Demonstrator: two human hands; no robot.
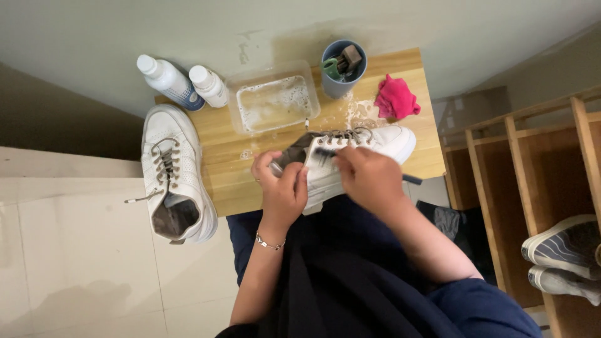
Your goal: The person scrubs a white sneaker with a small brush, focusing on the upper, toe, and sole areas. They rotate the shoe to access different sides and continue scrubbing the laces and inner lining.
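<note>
Head view showed me my left hand (283, 191) gripping the heel end of a white lace-up leather sneaker (350, 156), held between both hands over the near edge of the small wooden table (231, 181). My right hand (369, 178) was curled against its side, touching it. Beyond sat a clear plastic tub of soapy water (273, 103).

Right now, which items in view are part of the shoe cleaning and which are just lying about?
In use:
- left hand and right hand, both on the white sneaker
- soapy tray
- second sneaker
- two white bottles
- grey cup of brushes
- pink cloth

Lying about:
- striped shoes on the wooden rack
</note>
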